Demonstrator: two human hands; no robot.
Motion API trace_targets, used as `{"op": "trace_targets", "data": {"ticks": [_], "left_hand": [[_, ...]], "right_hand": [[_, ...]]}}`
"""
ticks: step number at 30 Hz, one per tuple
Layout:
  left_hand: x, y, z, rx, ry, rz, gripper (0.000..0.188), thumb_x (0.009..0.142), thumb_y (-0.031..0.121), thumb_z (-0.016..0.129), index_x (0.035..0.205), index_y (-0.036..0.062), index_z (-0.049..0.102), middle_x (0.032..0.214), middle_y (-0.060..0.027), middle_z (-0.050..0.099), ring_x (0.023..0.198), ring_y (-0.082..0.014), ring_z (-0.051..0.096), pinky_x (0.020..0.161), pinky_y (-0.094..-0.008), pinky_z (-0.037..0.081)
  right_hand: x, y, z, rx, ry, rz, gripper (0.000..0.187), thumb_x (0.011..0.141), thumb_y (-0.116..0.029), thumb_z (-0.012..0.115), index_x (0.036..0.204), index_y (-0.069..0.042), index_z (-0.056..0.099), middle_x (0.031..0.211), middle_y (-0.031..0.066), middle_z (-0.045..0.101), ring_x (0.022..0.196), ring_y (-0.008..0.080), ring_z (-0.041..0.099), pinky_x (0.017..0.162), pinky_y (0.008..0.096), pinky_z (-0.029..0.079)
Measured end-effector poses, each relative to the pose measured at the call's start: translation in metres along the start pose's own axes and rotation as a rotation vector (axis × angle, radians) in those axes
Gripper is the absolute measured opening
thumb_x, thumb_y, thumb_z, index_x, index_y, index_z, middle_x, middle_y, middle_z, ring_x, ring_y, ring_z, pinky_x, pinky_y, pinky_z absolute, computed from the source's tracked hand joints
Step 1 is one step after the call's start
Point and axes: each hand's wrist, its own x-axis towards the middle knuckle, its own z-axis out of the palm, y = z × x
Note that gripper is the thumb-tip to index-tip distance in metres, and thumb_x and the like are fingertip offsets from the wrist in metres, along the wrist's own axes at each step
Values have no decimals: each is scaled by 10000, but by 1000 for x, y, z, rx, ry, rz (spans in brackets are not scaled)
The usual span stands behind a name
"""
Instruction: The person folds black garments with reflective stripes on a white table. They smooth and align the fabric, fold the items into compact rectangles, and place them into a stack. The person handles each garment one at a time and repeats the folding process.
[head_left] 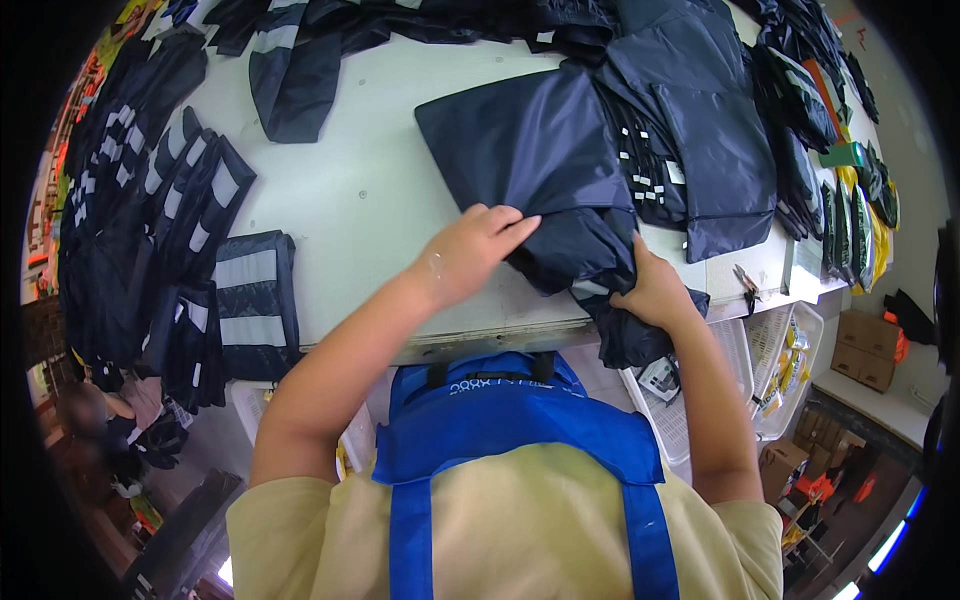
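Note:
A dark navy garment (535,140) of thin, shiny fabric lies partly folded on the white table (370,200). My left hand (470,250) pinches a folded edge in the middle of it, thumb and fingers together. At its near right end, my right hand (658,288) grips a bunched part that hangs over the table's front edge; some of its fingers are hidden by the fabric. Right beside the garment lies another dark folded piece (715,160), with a row of black items with small white tags (645,165) between the two.
Dark garments with pale grey strips (258,290) are stacked on the left. Small pliers or snips (747,287) lie near the right front edge. White plastic baskets (735,350) stand below it. Wrapped packages (850,225) line the far right; cardboard boxes (865,345) sit beyond.

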Motion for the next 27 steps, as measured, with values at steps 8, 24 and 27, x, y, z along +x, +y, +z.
{"op": "trace_targets", "data": {"ticks": [8, 24, 27], "left_hand": [[19, 70, 34, -307, 178, 330, 362, 780, 34, 575, 1139, 48, 619, 1071, -87, 589, 954, -276, 567, 779, -372, 480], [16, 22, 46, -306, 500, -65, 498, 779, -79, 542, 1260, 45, 567, 1189, -177, 623, 1067, -321, 619, 929, -347, 490], [-3, 45, 49, -491, 449, -205, 490, 791, -91, 534, 1252, 66, 577, 1179, -171, 629, 1054, -321, 624, 920, -338, 490]], "right_hand": [[14, -18, 27, 560, 239, 12, 724, 602, -177, 772, 1236, 51, 506, 1121, 248, 633, 1055, 343, 616, 909, 365, 463], [43, -9, -6, 1062, 224, 358, 325, 741, -212, 761, 967, -2, 657, 859, 59, 650, 759, 169, 593, 716, 297, 473], [55, 20, 19, 1382, 343, 282, 315, 806, -311, 709, 873, -6, 672, 785, 81, 624, 663, 213, 553, 638, 338, 461]]}}
